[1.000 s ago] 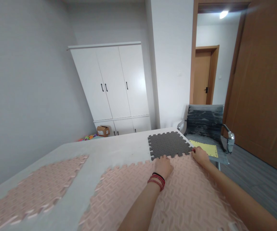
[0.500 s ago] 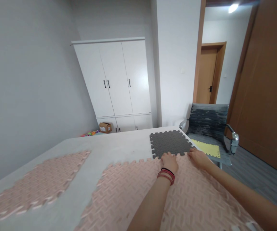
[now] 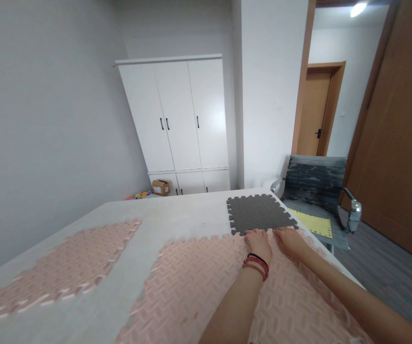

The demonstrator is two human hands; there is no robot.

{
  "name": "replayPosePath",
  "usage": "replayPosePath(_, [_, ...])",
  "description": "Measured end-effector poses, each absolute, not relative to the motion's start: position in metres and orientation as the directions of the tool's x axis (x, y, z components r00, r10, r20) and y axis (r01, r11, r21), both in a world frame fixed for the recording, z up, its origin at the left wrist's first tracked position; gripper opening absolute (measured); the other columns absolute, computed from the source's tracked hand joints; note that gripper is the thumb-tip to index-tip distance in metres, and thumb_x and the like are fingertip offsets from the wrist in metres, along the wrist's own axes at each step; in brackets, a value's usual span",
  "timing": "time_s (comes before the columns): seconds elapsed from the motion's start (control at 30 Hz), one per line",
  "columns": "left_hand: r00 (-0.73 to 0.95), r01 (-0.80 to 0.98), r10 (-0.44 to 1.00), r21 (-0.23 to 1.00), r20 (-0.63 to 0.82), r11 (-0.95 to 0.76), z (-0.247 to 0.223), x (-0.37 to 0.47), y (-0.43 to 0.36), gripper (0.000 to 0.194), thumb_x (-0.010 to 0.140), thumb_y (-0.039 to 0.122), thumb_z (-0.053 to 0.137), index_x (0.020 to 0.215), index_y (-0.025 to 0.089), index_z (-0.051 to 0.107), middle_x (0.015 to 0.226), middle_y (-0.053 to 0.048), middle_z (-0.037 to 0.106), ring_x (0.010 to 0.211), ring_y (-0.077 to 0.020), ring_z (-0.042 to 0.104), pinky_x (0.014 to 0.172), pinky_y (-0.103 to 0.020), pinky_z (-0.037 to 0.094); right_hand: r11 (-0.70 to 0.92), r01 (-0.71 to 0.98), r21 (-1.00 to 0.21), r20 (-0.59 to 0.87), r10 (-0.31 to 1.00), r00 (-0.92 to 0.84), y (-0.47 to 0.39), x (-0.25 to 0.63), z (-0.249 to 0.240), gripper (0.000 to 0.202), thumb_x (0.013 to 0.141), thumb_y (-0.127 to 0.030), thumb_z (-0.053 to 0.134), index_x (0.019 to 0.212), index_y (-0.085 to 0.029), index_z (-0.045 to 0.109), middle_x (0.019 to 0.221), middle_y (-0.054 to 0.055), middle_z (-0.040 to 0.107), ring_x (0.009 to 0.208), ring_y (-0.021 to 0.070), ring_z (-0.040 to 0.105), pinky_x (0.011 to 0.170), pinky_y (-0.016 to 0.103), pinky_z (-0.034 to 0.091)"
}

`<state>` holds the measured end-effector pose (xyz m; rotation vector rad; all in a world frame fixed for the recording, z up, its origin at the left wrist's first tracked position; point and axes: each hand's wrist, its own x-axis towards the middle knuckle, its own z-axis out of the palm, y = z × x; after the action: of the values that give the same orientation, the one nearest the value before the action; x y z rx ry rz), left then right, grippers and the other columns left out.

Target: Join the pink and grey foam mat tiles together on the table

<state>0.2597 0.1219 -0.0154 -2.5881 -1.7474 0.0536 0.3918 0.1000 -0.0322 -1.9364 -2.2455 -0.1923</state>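
A dark grey foam tile [image 3: 259, 211] with toothed edges lies flat at the far right of the table, against the far edge of a large pink foam mat [image 3: 198, 277]. My left hand [image 3: 259, 243], with red and black bands at the wrist, presses its fingertips on the line where grey meets pink. Just to its right, my right hand [image 3: 290, 242] rests on the pink edge by the same line, fingers bent and close together. Whether either hand pinches the foam is hidden. Another pink foam mat [image 3: 66, 265] lies apart at the left.
The white table [image 3: 177, 215] runs under the mats. Beyond its right edge stands a dark chair [image 3: 315, 179] with a yellow foam tile [image 3: 313, 223] on the seat. A white cabinet [image 3: 177, 114] and a cardboard box [image 3: 161, 187] are at the back.
My right hand has moved left along the joint, closer to my left hand. My left hand stays at the joint. The whole view has shifted slightly.
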Motion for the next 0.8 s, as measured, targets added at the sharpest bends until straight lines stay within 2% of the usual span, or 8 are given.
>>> replayPosePath(0.13, [0.359, 0.933, 0.933, -0.005, -0.011, -0.359, -0.011, 0.259, 0.116, 0.049, 0.083, 0.021, 0.041, 0.132, 0.017, 0.040, 0.125, -0.026, 0.049, 0.119, -0.0429, 0.043, 0.072, -0.049, 0.046, 0.086, 0.996, 0.026, 0.200, 0.976, -0.090, 0.105, 0.385, -0.033, 0.027, 0.078, -0.008, 0.038, 0.089, -0.010, 0.062, 0.092, 0.015, 0.064, 0.089, 0.0219, 0.059, 0.077, 0.028, 0.040])
replayPosePath(0.23, [0.384, 0.922, 0.923, 0.038, 0.008, -0.384, -0.006, 0.253, 0.111, 0.042, 0.086, 0.029, 0.046, 0.125, 0.015, 0.046, 0.120, -0.017, 0.055, 0.114, -0.0320, 0.049, 0.085, -0.051, 0.043, 0.055, 0.997, 0.045, 0.206, 0.977, -0.063, 0.101, 0.379, -0.035, 0.027, 0.079, -0.008, 0.037, 0.093, -0.009, 0.061, 0.094, 0.016, 0.063, 0.090, 0.0220, 0.059, 0.076, 0.028, 0.039])
replayPosePath(0.3, [0.449, 0.889, 0.893, 0.090, 0.022, -0.449, -0.001, 0.240, 0.112, 0.036, 0.087, 0.034, 0.047, 0.116, 0.015, 0.052, 0.113, -0.011, 0.059, 0.108, -0.0247, 0.053, 0.090, -0.049, 0.042, 0.046, 0.998, 0.050, 0.214, 0.975, -0.056, 0.095, 0.376, -0.035, 0.030, 0.082, -0.009, 0.034, 0.098, -0.010, 0.060, 0.099, 0.015, 0.062, 0.092, 0.0216, 0.058, 0.077, 0.028, 0.039])
replayPosePath(0.4, [0.577, 0.795, 0.815, 0.195, 0.050, -0.574, 0.007, 0.206, 0.121, 0.031, 0.087, 0.039, 0.048, 0.106, 0.017, 0.058, 0.108, -0.007, 0.062, 0.101, -0.0194, 0.056, 0.090, -0.043, 0.044, 0.050, 0.997, 0.054, 0.221, 0.973, -0.061, 0.086, 0.374, -0.034, 0.038, 0.085, -0.010, 0.032, 0.116, -0.014, 0.054, 0.108, 0.014, 0.059, 0.097, 0.0206, 0.056, 0.080, 0.028, 0.038])
replayPosePath(0.5, [0.613, 0.732, 0.781, 0.284, 0.120, -0.619, 0.016, 0.151, 0.135, 0.032, 0.088, 0.035, 0.045, 0.113, 0.019, 0.055, 0.117, -0.006, 0.060, 0.106, -0.0167, 0.055, 0.094, -0.039, 0.043, 0.055, 0.997, 0.056, 0.224, 0.972, -0.066, 0.082, 0.375, -0.033, 0.045, 0.086, -0.012, 0.031, 0.127, -0.024, 0.047, 0.116, 0.012, 0.055, 0.102, 0.0210, 0.053, 0.083, 0.029, 0.037])
replayPosePath(0.57, [0.554, 0.756, 0.813, 0.302, 0.178, -0.581, 0.022, 0.102, 0.144, 0.035, 0.089, 0.030, 0.042, 0.120, 0.019, 0.051, 0.125, -0.007, 0.055, 0.114, -0.0163, 0.050, 0.099, -0.037, 0.039, 0.054, 0.997, 0.057, 0.224, 0.972, -0.065, 0.081, 0.376, -0.033, 0.046, 0.085, -0.012, 0.031, 0.126, -0.027, 0.047, 0.116, 0.011, 0.055, 0.101, 0.0215, 0.054, 0.082, 0.031, 0.037])
replayPosePath(0.67, [0.423, 0.847, 0.888, 0.269, 0.180, -0.458, 0.033, 0.012, 0.153, 0.031, 0.087, 0.027, 0.044, 0.113, 0.019, 0.056, 0.121, -0.006, 0.059, 0.112, -0.0154, 0.052, 0.099, -0.036, 0.038, 0.064, 0.995, 0.072, 0.228, 0.970, -0.079, 0.083, 0.377, -0.032, 0.045, 0.085, -0.013, 0.032, 0.123, -0.027, 0.050, 0.111, 0.011, 0.057, 0.098, 0.0230, 0.055, 0.082, 0.035, 0.036])
replayPosePath(0.8, [0.078, 0.988, 0.992, 0.122, 0.099, -0.090, 0.044, -0.116, 0.150, 0.026, 0.081, 0.029, 0.047, 0.092, 0.014, 0.065, 0.104, -0.013, 0.066, 0.100, -0.0228, 0.058, 0.088, -0.041, 0.043, 0.084, 0.991, 0.105, 0.235, 0.966, -0.107, 0.088, 0.370, -0.031, 0.039, 0.085, -0.012, 0.034, 0.115, -0.024, 0.055, 0.101, 0.012, 0.062, 0.096, 0.0266, 0.056, 0.090, 0.046, 0.030])
